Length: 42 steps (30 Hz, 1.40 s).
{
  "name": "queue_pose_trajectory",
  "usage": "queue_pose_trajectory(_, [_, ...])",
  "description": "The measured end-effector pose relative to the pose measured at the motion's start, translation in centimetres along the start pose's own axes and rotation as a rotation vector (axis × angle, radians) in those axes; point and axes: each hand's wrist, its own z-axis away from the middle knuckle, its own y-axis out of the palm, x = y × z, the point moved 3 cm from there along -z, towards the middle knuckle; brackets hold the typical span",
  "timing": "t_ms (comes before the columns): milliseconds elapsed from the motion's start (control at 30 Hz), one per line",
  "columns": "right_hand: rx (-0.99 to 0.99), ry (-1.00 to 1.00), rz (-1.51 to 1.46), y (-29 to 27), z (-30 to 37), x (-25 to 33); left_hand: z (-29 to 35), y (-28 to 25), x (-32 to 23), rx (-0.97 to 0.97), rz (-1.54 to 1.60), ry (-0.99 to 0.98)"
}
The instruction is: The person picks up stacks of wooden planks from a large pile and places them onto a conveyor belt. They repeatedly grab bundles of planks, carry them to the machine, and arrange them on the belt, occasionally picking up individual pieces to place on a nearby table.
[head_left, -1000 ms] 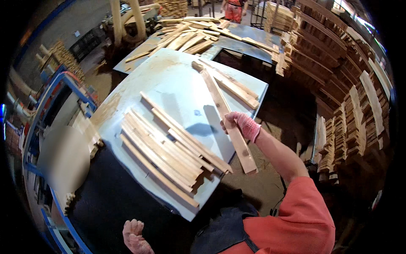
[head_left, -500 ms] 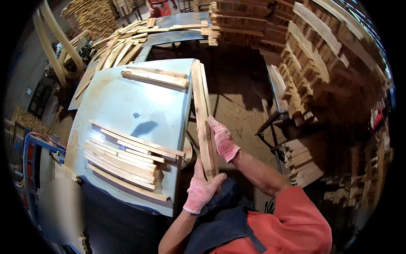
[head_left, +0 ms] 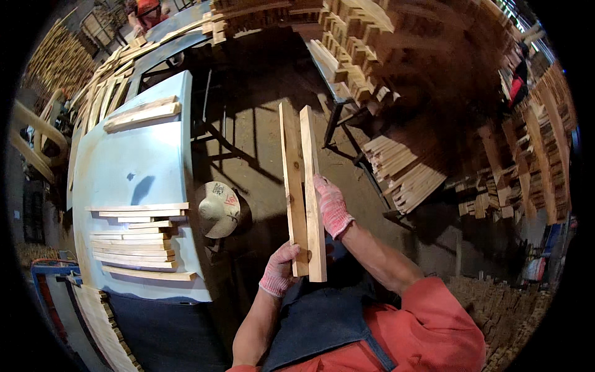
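Two long pale wooden strips stand out in front of my body, a narrow gap between them toward their far ends. My left hand (head_left: pixel 281 268), in a pink and white knitted glove, is closed round the near end of the left wooden strip (head_left: pixel 294 186). The right wooden strip (head_left: pixel 315 242) is gripped partway along by my right hand (head_left: pixel 332 208), gloved the same way. Near my body the two strips lie close side by side. Part of the fingers of each hand is hidden behind the wood.
On my left a pale blue table (head_left: pixel 118 170) bears a row of thin wooden strips (head_left: pixel 133 248) and, farther back, thicker pieces (head_left: pixel 142 116). A straw hat (head_left: pixel 217 211) is beside the table. Stacked wood (head_left: pixel 406 170) is on the right. Another person (head_left: pixel 145 12) is far off.
My view has swung right, so the table appears farther left. The two strips, close together before, now spread apart at their far ends, one in each hand.
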Motion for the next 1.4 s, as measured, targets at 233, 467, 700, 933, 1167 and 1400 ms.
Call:
queue_pose_trajectory(233, [-0.084, 0.017, -0.103, -6.1, -4.3, 0.0, -5.4, 1.1, 1.8, -0.017, -0.012, -0.155])
queue_pose_trajectory(467, [-0.095, 0.046, -0.306, -10.9, -9.9, -0.3, -13.1, 4.7, 3.8, -0.274, -0.565, -0.182])
queue_pose_trajectory(700, [-0.254, 0.211, 0.041, -20.0, -10.1, -0.6, -19.4, -0.1, 7.0, -0.259, -1.313, -0.149])
queue_pose_trajectory(933, [-0.560, 0.244, 0.036, -34.7, -10.1, 1.1, -29.7, -0.1, 9.0, -0.010, -1.597, -0.322])
queue_pose_trajectory(1167, [-0.877, 0.552, 0.409, -52.6, -18.2, 5.3, -31.8, -4.7, 5.2, -0.425, -0.874, -0.344])
queue_pose_trajectory(1400, [-0.864, 0.390, 0.597, -60.2, -30.5, 6.3, -10.9, -21.5, 1.6, -0.435, -1.379, -0.430])
